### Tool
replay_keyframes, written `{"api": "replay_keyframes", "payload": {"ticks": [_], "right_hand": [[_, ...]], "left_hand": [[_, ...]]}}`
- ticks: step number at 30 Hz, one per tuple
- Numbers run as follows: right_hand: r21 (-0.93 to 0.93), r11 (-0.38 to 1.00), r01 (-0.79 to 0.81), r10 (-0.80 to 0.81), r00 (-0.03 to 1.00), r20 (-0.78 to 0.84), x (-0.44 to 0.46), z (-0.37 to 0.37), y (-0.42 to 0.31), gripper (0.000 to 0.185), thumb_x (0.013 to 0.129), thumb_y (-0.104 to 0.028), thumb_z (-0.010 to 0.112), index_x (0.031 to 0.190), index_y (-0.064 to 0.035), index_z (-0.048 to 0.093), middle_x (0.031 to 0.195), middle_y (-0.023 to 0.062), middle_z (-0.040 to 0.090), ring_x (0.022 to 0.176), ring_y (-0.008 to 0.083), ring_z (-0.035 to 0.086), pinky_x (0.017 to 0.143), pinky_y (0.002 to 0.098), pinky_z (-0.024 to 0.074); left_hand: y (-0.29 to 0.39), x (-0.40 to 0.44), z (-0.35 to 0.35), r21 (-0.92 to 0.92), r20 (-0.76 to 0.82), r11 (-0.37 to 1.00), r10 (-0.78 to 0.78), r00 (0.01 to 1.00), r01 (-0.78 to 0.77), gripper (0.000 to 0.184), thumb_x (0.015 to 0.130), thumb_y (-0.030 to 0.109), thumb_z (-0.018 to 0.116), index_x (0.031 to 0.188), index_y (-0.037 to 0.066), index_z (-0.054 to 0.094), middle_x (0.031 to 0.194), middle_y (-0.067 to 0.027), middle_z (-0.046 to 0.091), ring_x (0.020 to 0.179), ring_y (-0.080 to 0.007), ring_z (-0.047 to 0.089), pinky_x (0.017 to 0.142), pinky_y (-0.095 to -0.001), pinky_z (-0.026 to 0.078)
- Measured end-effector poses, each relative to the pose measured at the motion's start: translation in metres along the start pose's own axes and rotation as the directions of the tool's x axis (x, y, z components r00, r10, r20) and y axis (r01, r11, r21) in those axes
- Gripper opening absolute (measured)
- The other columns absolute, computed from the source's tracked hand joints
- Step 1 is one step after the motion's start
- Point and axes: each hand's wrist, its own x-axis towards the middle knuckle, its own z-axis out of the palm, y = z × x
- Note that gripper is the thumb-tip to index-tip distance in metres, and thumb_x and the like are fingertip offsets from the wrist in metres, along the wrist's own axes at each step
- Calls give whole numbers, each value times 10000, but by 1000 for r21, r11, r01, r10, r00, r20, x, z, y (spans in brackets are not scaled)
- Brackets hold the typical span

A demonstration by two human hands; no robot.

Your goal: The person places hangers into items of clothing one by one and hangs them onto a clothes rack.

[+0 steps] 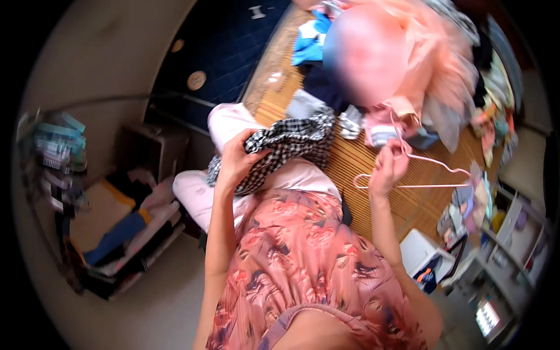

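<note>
My left hand (236,158) is closed on the gathered edge of a black-and-white checked garment (297,137), which lies bunched across my lap. Its exact kind does not show. In my right hand (389,166) is a pink clothes hanger (437,185), gripped near its neck, with its hook upward and nothing hanging on it. The hanger is held apart from the checked garment, over a slatted bamboo mat (361,154). Pale pink trousers (300,175) cover my legs beneath the garment.
A heap of clothes with peach tulle (443,64) lies ahead on the mat, partly blurred. Beside it are a blue-and-white cloth (312,41) and small folded pieces. Clothes fill a rack (111,221) at left. A white bin (423,254) and grey shelves (496,268) stand right.
</note>
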Motion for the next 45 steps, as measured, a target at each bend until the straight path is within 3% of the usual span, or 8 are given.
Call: {"api": "replay_keyframes", "payload": {"ticks": [4, 11, 18, 21, 24, 28, 41, 45], "right_hand": [[-215, 949, -233, 315, 758, 571, 3, 38, -26, 85, 891, -64, 595, 961, -17, 578, 784, -24, 526, 640, 22, 437, 564, 164, 347], [-297, 948, -116, 304, 607, 734, 9, 92, -19, 229, 980, -148, 475, 1071, -27, 647, 757, -17, 564, 628, 23, 439, 558, 167, 329], [-535, 773, 341, 439, 322, 839, -8, 125, 10, 401, 728, -199, 746, 1087, -42, 660, 963, 156, 683, 835, 215, 662, 756, 296, 493], [-579, 702, 414, 490, 309, 815, -6, 122, 21, 350, 745, -211, 724, 1035, -21, 673, 857, 171, 686, 779, 221, 670, 731, 299, 498], [-584, 755, 297, 504, 306, 808, -2, 118, 13, 305, 756, -204, 707, 978, 3, 680, 780, 167, 677, 697, 207, 657, 672, 304, 496], [-585, 718, 377, 473, 353, 807, -3, 121, -1, 246, 768, -181, 688, 908, 21, 671, 583, 69, 525, 542, 110, 480, 534, 277, 407], [-516, 834, 197, 432, 349, 831, -17, 118, -5, 124, 796, -37, 670, 892, 29, 629, 754, 6, 612, 694, 50, 548, 635, 201, 453], [-507, 853, 125, 424, 402, 812, -6, 129, 0, 114, 816, -33, 656, 902, 31, 620, 767, -6, 608, 698, 43, 541, 645, 192, 446]], "left_hand": [[-12, -26, -23, -89, -104, 996, -35, 994, 26, 340, 703, 54, 746, 1017, 5, 624, 877, -62, 661, 800, -119, 600, 752, -255, 466], [-11, -74, -38, -102, -202, 975, 176, 963, -199, 418, 608, -110, 554, 989, 20, 667, 851, -73, 617, 803, -188, 602, 736, -262, 456], [-25, -98, -36, -159, -299, 973, 114, 947, -167, 371, 626, -102, 583, 969, 16, 666, 842, -78, 606, 776, -185, 588, 731, -265, 450], [-42, -101, -33, -375, -313, 911, 52, 948, -173, 353, 647, -55, 605, 992, 8, 646, 880, -108, 619, 817, -231, 606, 767, -285, 465], [-59, -96, -32, -18, -374, 999, -53, 926, 50, 322, 681, 3, 614, 1002, 5, 644, 942, -145, 619, 908, -300, 592, 849, -341, 458], [-45, -94, -33, 193, -364, 969, 216, 906, -154, 462, 727, 98, 649, 1174, 25, 561, 1151, -156, 561, 1138, -287, 489, 989, -353, 373], [-43, -77, 5, 62, -504, 994, 112, 856, -94, 194, 785, 132, 646, 964, 67, 611, 901, -99, 605, 888, -296, 571, 798, -382, 456], [-41, -84, -17, 175, -622, 977, 12, 783, 124, 92, 814, 102, 608, 851, 19, 624, 958, -112, 616, 906, -302, 594, 788, -354, 474]]}}
